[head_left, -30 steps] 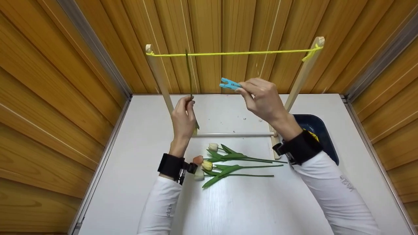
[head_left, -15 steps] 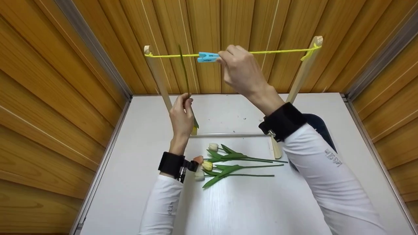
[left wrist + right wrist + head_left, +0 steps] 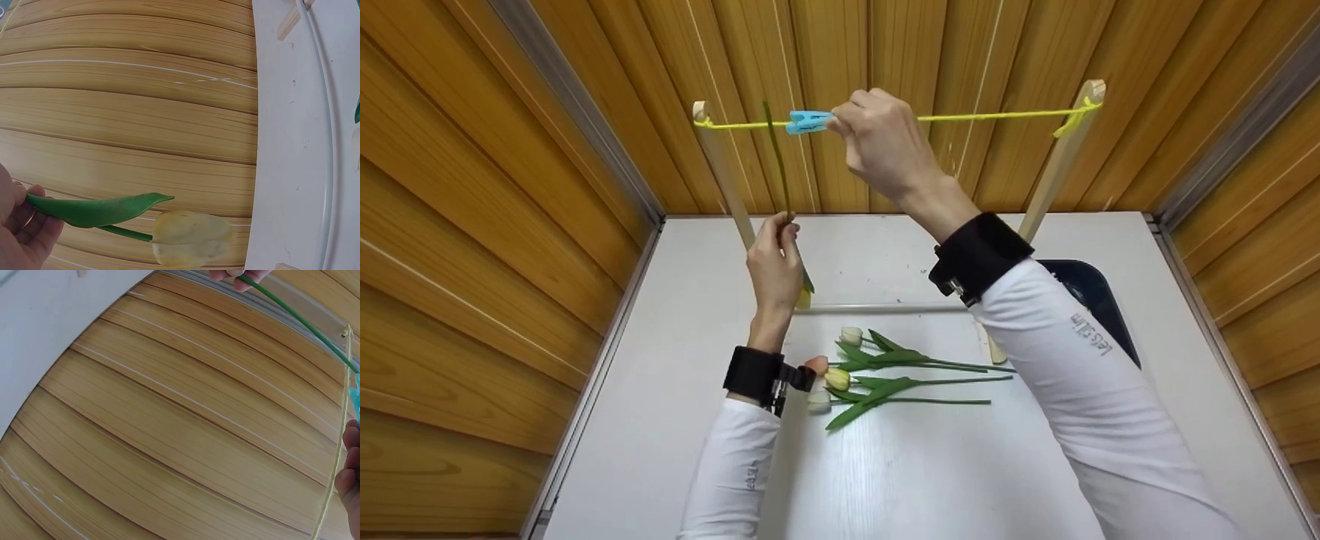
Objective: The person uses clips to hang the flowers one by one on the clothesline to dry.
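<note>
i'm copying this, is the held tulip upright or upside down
Upside down: its yellow bloom is below the left hand, its stem points up.

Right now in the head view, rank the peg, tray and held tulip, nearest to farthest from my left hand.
1. Held tulip: in your left hand.
2. Peg: higher up, in your right hand.
3. Tray: far right.

Brown plank walls [image 3: 840, 176] on three sides, possibly printed; grey corner strips [image 3: 577, 106]; white tabletop [image 3: 907, 472].
</note>
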Demonstrator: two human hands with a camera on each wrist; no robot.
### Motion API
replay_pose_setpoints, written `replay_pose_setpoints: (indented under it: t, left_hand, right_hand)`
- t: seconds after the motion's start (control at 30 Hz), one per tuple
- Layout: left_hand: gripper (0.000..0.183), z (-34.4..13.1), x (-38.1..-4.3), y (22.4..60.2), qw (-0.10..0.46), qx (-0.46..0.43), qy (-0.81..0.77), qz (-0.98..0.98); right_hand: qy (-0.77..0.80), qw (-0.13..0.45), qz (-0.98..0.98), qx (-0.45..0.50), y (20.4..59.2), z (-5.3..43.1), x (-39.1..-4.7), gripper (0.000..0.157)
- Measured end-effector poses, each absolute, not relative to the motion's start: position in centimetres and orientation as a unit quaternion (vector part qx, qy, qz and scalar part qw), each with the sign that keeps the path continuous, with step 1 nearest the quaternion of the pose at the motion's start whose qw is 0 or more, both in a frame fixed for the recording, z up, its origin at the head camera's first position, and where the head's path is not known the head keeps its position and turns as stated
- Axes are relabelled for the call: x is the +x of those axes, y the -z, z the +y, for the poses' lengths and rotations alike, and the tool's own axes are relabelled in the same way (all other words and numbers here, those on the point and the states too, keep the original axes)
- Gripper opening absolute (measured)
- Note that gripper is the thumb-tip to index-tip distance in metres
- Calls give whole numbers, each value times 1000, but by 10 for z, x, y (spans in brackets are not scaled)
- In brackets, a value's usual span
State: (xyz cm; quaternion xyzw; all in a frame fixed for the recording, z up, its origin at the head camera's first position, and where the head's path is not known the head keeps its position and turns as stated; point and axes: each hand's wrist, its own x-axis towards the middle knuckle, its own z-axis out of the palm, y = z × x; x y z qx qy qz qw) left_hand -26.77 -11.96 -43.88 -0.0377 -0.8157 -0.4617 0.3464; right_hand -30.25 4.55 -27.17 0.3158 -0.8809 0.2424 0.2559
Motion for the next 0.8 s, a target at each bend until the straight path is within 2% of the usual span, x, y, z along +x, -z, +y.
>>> replay_pose_setpoints:
  t: [0.8]
  left_hand:
    - [20, -122, -268, 444, 323, -27, 459, -827]
  right_hand:
    - [-130, 142, -931, 312, 255, 10, -306, 33]
